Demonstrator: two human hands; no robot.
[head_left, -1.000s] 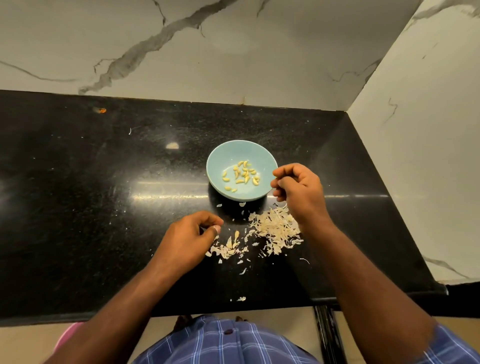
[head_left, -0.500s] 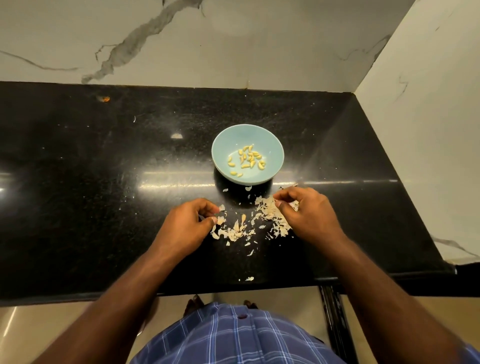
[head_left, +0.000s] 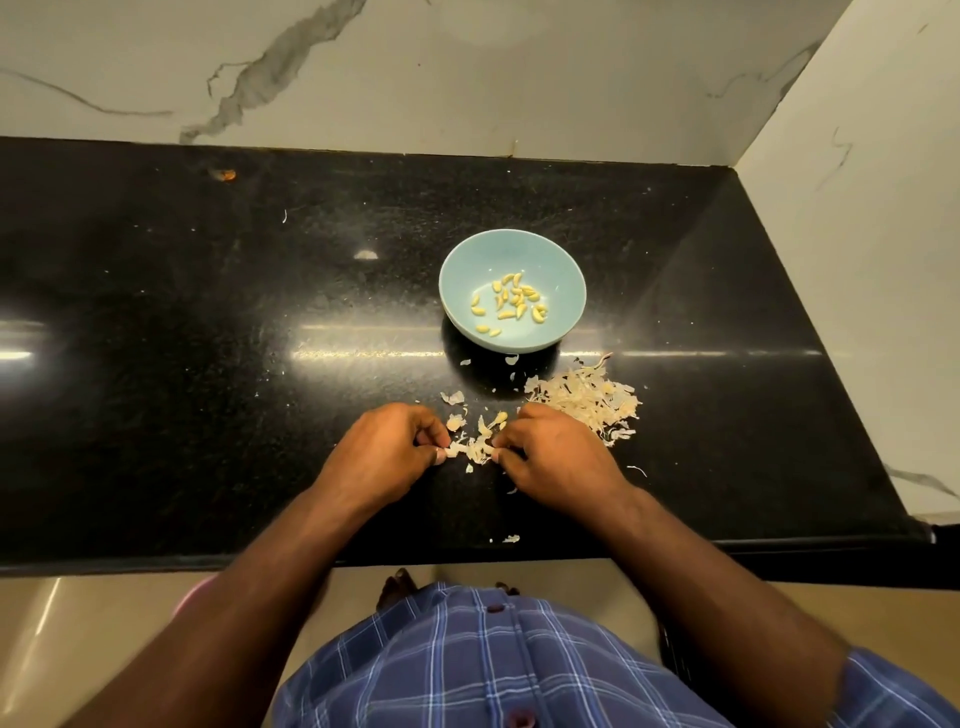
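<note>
Head view: we see the left hand (head_left: 387, 456) and right hand (head_left: 560, 460), fingers curled, each pinching the small heap of peelings (head_left: 475, 448) between them on the black counter (head_left: 208, 364). The blue bowl (head_left: 458, 271) sits beyond them, holding peeled cloves (head_left: 514, 300).

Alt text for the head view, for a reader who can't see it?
The left hand and right hand pinch at a scatter of pale husks on a black counter. Beyond, a blue bowl holds yellowish kernels; a larger husk heap lies by the right hand.
</note>
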